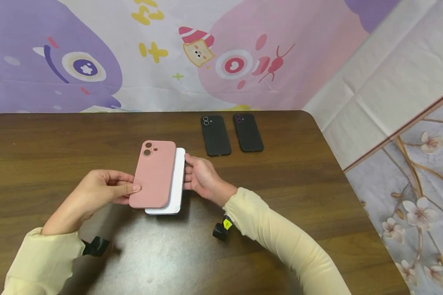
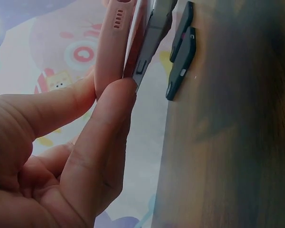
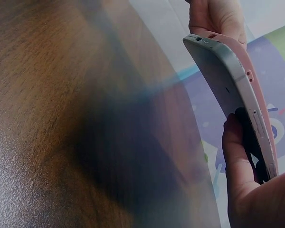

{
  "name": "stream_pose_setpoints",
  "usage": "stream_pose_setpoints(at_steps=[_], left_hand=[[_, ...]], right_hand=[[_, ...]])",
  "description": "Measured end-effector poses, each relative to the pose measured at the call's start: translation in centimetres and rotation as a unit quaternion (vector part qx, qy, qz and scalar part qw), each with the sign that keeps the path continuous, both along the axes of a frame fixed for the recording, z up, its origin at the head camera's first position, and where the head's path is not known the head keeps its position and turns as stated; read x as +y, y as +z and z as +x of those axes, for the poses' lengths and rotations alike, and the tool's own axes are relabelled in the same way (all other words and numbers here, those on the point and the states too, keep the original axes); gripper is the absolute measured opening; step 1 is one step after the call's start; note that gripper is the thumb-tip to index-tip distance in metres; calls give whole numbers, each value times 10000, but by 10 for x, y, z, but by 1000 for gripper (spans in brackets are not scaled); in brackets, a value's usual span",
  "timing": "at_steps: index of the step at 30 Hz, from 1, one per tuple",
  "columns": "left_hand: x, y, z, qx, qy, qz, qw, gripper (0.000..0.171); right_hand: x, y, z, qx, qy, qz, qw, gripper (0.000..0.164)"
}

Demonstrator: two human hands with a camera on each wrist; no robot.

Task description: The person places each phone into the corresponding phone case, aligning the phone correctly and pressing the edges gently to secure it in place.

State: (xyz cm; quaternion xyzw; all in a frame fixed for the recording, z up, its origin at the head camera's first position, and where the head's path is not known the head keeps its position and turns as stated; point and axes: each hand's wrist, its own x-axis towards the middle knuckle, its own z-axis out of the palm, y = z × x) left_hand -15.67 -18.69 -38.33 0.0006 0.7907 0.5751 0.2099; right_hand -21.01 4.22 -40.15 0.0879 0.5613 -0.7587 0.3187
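In the head view my left hand (image 1: 101, 188) pinches the lower left edge of a pink phone case (image 1: 153, 176), thumb on its outer back. The case has camera cutouts at the top left. A white smartphone (image 1: 176, 180) lies behind the case and sticks out at its right and bottom. My right hand (image 1: 204, 176) holds the phone by its right edge, thumb near the top corner. The left wrist view shows the case (image 2: 111, 50) and phone (image 2: 154, 35) edge-on, with a narrow gap between them. In the right wrist view the phone's dark screen (image 3: 211, 73) faces the tabletop.
Two black phone-shaped objects (image 1: 216, 136) (image 1: 248, 133) with camera cutouts lie side by side at the back of the brown wooden table (image 1: 299, 196). A cartoon-printed cloth (image 1: 162, 82) hangs behind it. Black wrist cameras (image 1: 96, 246) sit at both sleeves.
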Motion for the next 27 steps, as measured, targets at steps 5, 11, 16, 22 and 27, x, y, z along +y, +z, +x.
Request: stream_pose_setpoints(at_steps=[5,11,16,22,27], left_hand=[[2,0,1,35,-9,29,10000,45],[4,1,1,64,-31,59,10000,45],[7,1,1,15,-38,50,10000,46],[10,0,1,-35,-13,64,10000,46],[12,-2,1,-45,-25,101,9999,45]], right_hand=[[0,2,0,-14,-4,-15,10000,46],[1,2,0,-14,-22,-23,10000,46],[1,2,0,-29,-41,-11,10000,46],[2,2,0,-39,-33,-9,10000,46],[3,2,0,-6,-36,66,10000,46]])
